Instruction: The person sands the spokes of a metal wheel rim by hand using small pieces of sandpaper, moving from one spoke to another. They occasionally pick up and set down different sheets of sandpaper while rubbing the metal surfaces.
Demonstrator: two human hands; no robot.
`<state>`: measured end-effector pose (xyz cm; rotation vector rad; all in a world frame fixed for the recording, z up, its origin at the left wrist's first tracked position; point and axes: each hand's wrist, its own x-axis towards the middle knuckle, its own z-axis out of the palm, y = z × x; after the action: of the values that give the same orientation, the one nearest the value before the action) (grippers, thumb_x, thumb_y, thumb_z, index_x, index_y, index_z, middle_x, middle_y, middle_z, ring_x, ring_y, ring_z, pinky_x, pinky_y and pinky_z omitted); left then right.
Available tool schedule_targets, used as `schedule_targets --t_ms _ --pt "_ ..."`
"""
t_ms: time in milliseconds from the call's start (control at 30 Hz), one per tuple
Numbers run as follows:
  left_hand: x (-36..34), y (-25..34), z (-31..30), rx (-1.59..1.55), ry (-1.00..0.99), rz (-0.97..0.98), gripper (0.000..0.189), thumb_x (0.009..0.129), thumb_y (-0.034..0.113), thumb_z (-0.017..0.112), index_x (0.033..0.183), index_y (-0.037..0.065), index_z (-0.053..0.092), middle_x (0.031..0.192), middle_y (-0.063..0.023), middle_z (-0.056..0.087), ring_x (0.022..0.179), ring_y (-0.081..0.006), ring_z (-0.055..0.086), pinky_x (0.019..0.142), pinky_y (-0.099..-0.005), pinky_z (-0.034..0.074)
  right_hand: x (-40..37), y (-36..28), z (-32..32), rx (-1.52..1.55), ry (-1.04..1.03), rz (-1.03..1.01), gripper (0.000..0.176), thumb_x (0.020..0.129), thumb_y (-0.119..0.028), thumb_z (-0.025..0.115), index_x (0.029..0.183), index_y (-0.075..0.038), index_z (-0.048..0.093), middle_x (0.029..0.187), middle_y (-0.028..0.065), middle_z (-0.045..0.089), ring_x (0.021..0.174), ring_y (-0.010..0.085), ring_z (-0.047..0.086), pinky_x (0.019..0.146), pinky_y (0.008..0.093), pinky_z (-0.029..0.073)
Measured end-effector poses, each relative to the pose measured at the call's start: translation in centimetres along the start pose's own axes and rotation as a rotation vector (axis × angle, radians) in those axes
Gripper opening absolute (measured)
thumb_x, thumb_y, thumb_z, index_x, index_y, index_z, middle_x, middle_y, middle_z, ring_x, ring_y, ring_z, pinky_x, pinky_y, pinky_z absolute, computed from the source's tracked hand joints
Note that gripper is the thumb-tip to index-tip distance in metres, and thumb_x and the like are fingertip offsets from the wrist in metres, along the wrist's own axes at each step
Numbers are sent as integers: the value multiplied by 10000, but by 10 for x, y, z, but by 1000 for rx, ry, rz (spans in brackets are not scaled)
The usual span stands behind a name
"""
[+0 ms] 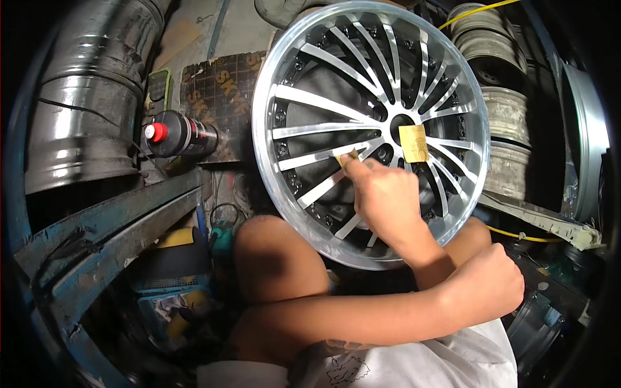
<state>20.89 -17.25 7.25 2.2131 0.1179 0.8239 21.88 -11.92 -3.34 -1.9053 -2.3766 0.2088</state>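
Note:
A large multi-spoke alloy wheel rim [272,97], with bright silver spokes and dark gaps, stands tilted in front of my knees. My right hand [388,197] pinches a small folded piece of yellowish sandpaper [343,159] against a lower-left spoke, near the hub. Another yellow sandpaper piece [413,143] with faint print lies over the hub, partly covering the centre hole. My left forearm crosses my lap in front of the right forearm. At its end, my left hand [495,284] is curled into a fist at the right, its fingers turned away; anything inside it is hidden.
A dark bottle with a red cap [178,134] lies on a printed dark board [217,97] at the left. Big metal rims [90,116] stand beyond it. More rims [508,116] are stacked at the right. A worn blue metal frame [116,223] runs along the left.

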Motion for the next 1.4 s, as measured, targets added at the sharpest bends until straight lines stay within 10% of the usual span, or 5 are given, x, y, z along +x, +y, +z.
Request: schedule_targets --t_ms 100,1400 --pt "0 2 1 -1 -34 11 136 876 200 690 825 84 739 765 3 703 725 -164 704 629 -330 473 7 6 6 -2 211 0 419 819 -45 650 1204 -159 772 784 70 700 592 277 691 537 402 543" --pt "-1 1 -4 7 -8 15 104 865 193 695 831 98 720 719 1 671 703 -156 694 608 -323 436 -7 3 18 1 26 50 454 831 -49 657 1273 -126 726 800 73 689 601 272 702 527 405 546"
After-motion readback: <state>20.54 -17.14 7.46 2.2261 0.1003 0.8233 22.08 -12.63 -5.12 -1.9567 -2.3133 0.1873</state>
